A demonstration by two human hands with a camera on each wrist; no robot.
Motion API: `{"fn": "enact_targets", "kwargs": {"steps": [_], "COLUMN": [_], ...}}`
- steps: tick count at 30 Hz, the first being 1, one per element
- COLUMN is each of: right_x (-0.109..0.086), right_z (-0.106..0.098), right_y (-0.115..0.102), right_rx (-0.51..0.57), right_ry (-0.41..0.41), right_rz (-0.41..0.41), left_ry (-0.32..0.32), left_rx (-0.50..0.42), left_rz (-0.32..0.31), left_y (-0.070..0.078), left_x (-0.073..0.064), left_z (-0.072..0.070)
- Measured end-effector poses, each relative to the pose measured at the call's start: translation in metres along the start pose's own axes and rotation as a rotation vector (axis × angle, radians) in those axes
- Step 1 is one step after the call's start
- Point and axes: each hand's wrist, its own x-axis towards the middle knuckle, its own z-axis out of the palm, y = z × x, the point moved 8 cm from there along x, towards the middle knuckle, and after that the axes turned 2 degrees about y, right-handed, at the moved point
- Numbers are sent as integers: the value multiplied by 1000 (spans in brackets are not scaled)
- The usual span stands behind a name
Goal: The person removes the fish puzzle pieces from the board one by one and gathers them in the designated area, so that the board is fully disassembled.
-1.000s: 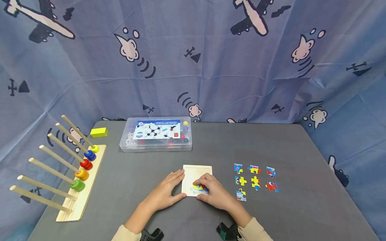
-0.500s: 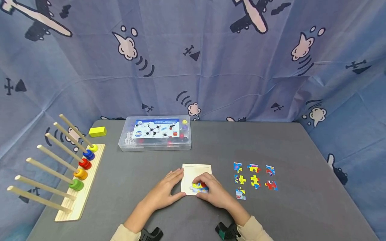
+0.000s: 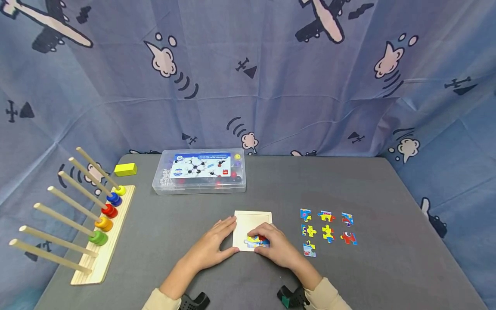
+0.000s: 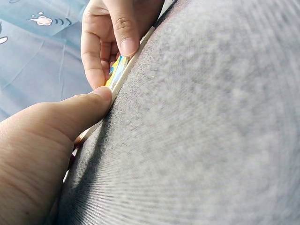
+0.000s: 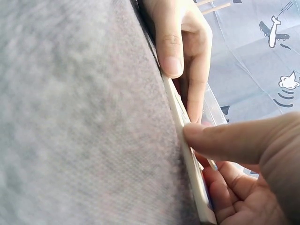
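A square wooden puzzle board [image 3: 242,224] with a raised rim lies on the table in front of me. My left hand [image 3: 211,245] rests along its left side with extended fingers; the thumb touches the near left corner. Over the board's near right part, my right hand [image 3: 277,245] has its fingers bent and pinches a yellow and red puzzle piece, largely hidden beneath them. Blue and yellow puzzle parts [image 3: 251,243] show inside the board next to those fingertips. In the left wrist view, a yellow edge of the piece [image 4: 114,68] shows between the right thumb and fingers.
Several loose jigsaw pieces [image 3: 328,234] lie in rows to the right. A clear plastic box [image 3: 201,187] with a molecule-kit label stands behind the board. At left are a wooden peg rack [image 3: 112,247] with coloured rings and a yellow block [image 3: 125,169].
My right hand and the puzzle piece under it have shifted very slightly to the right over the board. My left hand stays at the board's left side.
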Motion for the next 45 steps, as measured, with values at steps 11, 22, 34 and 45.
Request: {"fn": "enact_targets", "kwargs": {"steps": [11,22,34,45], "right_x": [0,3,-9,-42], "right_z": [-3,-10,-39,-80], "right_y": [1,0,5,20], "right_rx": [11,84,78,24], "right_ry": [27,29,32,122], "right_rz": [-4,-10,-8,-105], "left_ry": [2,14,15,9], "left_rx": [-12,12,25,4], "left_rz": [4,20,22,21], "left_y": [0,-1,-1,-1], "left_x": [0,1,1,1], "left_z": [-1,1,1,1]}}
